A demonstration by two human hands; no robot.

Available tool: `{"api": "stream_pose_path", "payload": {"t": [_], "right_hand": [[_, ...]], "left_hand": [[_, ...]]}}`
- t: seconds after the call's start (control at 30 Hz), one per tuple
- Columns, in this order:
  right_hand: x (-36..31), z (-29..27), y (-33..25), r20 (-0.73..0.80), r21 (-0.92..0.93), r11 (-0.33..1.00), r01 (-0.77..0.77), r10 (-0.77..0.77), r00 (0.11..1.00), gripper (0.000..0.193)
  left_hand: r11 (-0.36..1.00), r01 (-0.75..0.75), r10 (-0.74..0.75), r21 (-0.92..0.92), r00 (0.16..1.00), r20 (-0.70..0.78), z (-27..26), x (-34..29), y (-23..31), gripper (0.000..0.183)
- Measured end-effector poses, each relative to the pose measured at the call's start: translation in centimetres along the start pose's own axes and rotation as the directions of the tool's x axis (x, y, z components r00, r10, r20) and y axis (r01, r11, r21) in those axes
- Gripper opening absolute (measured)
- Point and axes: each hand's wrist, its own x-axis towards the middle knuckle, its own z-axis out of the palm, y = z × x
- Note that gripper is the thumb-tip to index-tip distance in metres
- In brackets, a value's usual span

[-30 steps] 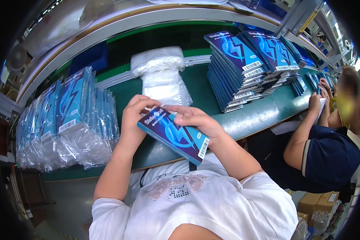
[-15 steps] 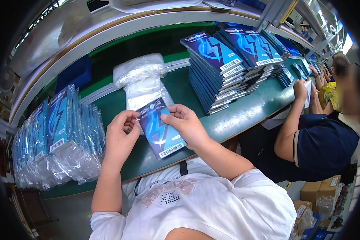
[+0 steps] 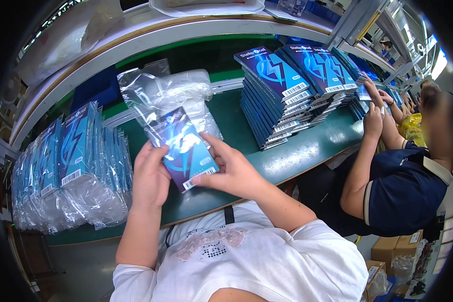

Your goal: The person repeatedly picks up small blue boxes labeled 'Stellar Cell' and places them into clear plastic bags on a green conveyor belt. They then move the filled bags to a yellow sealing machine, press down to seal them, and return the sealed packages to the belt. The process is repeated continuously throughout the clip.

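Observation:
In front of my chest I hold a flat blue box [image 3: 190, 156] with a lightning-bolt picture, partly inside a clear plastic bag [image 3: 142, 98]. The bag's loose end stands out beyond the box's far edge. My left hand [image 3: 150, 176] grips the left side, its thumb pressing the bag against the box. My right hand [image 3: 231, 168] is closed on the lower right part of the box, thumb on its front near the barcode. Just behind, a pile of clear plastic bags [image 3: 189, 83] lies on the green tabletop [image 3: 226, 113].
To the left stand several bagged boxes [image 3: 75, 146] in a row. Tall stacks of unbagged blue boxes [image 3: 274, 75] rise at the back right. A blue bin [image 3: 95, 90] sits behind. On my right a person in a dark shirt [image 3: 402, 186] works at the same bench.
The box, bare before, now sits partly in a clear bag. My right hand has shifted down its right side. My left thumb now presses on the bag.

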Motion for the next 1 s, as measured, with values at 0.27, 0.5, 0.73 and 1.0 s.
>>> {"api": "stream_pose_path", "payload": {"t": [0.27, 0.5, 0.73, 1.0], "right_hand": [[-0.2, -1.7, -2.6, -0.260, -0.339, 0.815, 0.470, -0.561, 0.786, 0.032], [-0.9, 1.3, -3.4, -0.138, -0.288, 0.794, 0.536, -0.588, 0.797, 0.030], [-1.2, 2.3, -5.1, 0.265, 0.035, 0.643, 0.765, -0.744, 0.613, 0.038], [-0.9, 1.3, -2.7, 0.130, -0.142, 0.839, 0.525, -0.510, 0.850, 0.025]], "left_hand": [[0.974, 0.194, -0.224, 0.121, 0.916, 0.332, 2.8, -3.3, -0.3, 0.028], [0.934, 0.357, -0.344, -0.018, 0.911, 0.228, 2.1, -3.2, -0.5, 0.047], [0.986, -0.009, -0.007, 0.168, 0.996, 0.090, 5.5, -6.0, 4.9, 0.050], [-0.386, -0.363, 0.687, 0.848, 0.500, 0.527, 1.3, -7.0, 12.6, 0.040]]}}
